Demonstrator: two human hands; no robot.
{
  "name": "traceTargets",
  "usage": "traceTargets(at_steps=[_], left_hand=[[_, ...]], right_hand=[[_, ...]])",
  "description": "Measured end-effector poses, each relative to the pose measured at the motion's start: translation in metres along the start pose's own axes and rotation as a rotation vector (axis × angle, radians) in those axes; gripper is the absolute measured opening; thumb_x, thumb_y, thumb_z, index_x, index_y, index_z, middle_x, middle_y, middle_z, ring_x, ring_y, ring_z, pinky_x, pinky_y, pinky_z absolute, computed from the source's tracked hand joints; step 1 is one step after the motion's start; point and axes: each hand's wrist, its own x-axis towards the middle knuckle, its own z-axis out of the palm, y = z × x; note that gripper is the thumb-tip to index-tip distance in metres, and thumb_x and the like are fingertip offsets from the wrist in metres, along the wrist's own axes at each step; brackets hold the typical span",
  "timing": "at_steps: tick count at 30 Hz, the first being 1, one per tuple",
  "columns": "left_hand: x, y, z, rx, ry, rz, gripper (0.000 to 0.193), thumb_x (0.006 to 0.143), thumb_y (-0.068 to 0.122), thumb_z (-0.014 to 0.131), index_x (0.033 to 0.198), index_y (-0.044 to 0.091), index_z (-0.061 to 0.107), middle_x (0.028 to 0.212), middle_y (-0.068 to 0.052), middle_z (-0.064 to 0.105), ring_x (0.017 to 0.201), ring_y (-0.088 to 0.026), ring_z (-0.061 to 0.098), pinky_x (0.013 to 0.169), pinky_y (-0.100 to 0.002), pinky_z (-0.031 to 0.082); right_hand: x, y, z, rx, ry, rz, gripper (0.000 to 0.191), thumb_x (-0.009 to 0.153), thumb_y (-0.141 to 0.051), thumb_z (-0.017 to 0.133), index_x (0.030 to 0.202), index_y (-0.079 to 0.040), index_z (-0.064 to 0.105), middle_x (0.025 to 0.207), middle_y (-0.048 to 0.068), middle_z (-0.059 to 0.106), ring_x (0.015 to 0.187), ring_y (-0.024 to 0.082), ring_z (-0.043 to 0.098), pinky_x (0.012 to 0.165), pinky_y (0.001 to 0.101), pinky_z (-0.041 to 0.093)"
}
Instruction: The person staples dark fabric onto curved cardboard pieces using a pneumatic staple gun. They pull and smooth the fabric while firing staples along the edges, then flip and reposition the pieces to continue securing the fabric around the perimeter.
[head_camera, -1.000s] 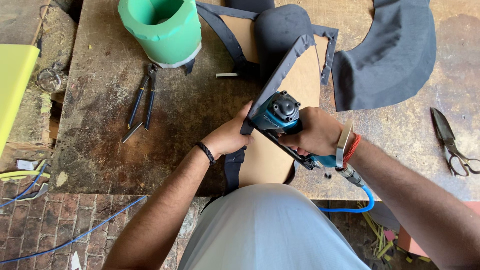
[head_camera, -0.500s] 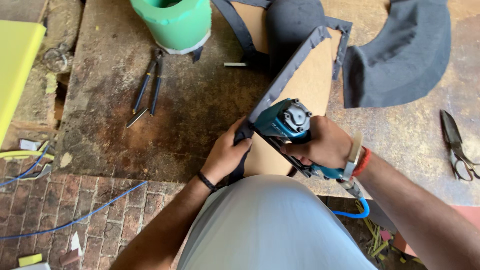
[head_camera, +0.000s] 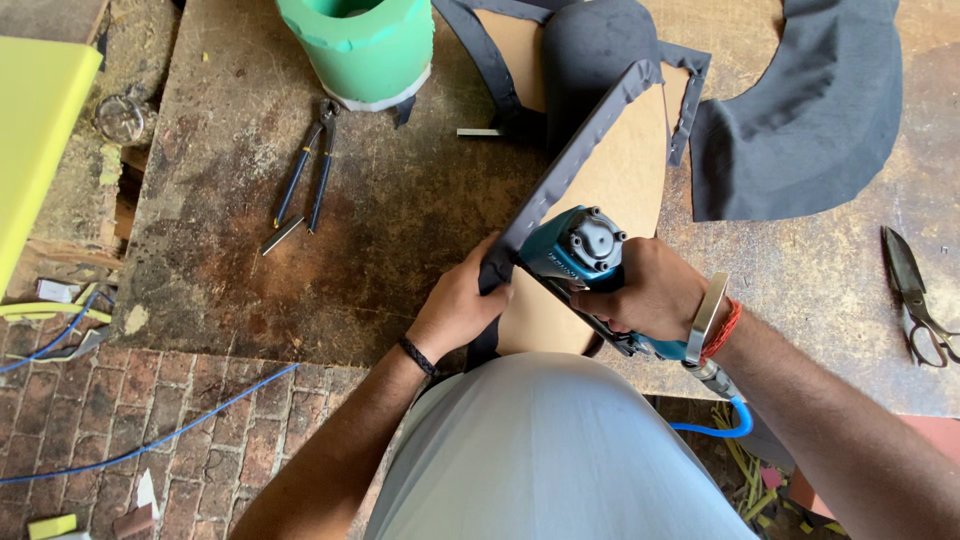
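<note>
The right hand has its grip clamped on a teal air stapler, its nose against the grey fabric edge of a brown board that lies on the worn tabletop. The left hand is clamped on the fabric just beside the stapler, pinching it over the board's near left edge. Pliers lie well to the left, scissors at the far right, and a green foam cylinder stands at the top.

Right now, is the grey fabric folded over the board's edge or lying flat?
Folded over: the grey fabric wraps the board edge, pinched by the left hand.
</note>
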Motion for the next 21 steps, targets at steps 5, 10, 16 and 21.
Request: traceTargets(at_steps=[5, 10, 16, 21], left_hand=[[0.008, -0.024, -0.005, -0.22, -0.059, 0.066, 0.081, 0.078, 0.006, 0.076, 0.152, 0.008, 0.042, 0.115, -0.012, 0.071, 0.105, -0.023, 0.069, 0.091, -0.036, 0.057], [0.024, -0.086, -0.005, -0.435, -0.018, -0.188, 0.067, 0.076, -0.001, 0.073, 0.141, 0.005, 0.055, 0.113, -0.004, 0.07, 0.102, -0.017, 0.068, 0.091, -0.034, 0.057], [0.01, -0.145, 0.022, -0.398, 0.075, -0.442, 0.057, 0.075, -0.004, 0.073, 0.131, 0.002, 0.062, 0.108, -0.01, 0.071, 0.099, -0.023, 0.07, 0.088, -0.037, 0.056], [-0.004, -0.147, 0.047, 0.123, -0.033, -0.48, 0.055, 0.077, 0.017, 0.081, 0.126, 0.001, 0.062, 0.117, -0.015, 0.075, 0.109, -0.027, 0.073, 0.095, -0.039, 0.056]], right_hand=[[0.013, 0.035, 0.009, 0.149, 0.055, 0.087, 0.026, 0.079, -0.031, 0.081, 0.079, -0.005, 0.078, 0.061, 0.005, 0.075, 0.054, 0.015, 0.072, 0.057, 0.0314, 0.057], [0.042, 0.143, 0.02, 0.15, 0.155, 0.281, 0.035, 0.086, -0.036, 0.078, 0.095, -0.003, 0.078, 0.075, 0.012, 0.078, 0.066, 0.022, 0.074, 0.067, 0.037, 0.058], [0.054, 0.297, 0.059, -0.109, 0.464, 0.475, 0.07, 0.082, -0.04, 0.081, 0.14, -0.007, 0.06, 0.107, 0.026, 0.073, 0.103, 0.044, 0.068, 0.089, 0.0521, 0.054], [0.04, 0.342, 0.075, -0.229, 0.601, 0.554, 0.094, 0.071, -0.04, 0.087, 0.15, -0.009, 0.046, 0.113, 0.028, 0.068, 0.104, 0.043, 0.065, 0.085, 0.05, 0.053]])
